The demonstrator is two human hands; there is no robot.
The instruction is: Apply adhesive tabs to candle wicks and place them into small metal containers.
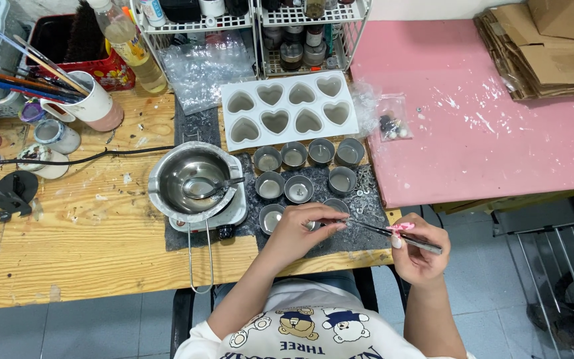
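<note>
A heart mould (289,110) is set at the back of the tabletop (88,233), just in front of a wire rack (313,26). Small tins (300,174) are grouped on a mat (367,219) directly before the mould. A melting pot (192,178) with a spoon (204,187) in it is placed on a hotplate (230,216) to the left of the tins. A cup of brushes (94,101) is found further left, behind a cable (74,159). A small bag (393,119) is laid right of the mould, and flattened cardboard (546,50) is stacked at the far right
</note>
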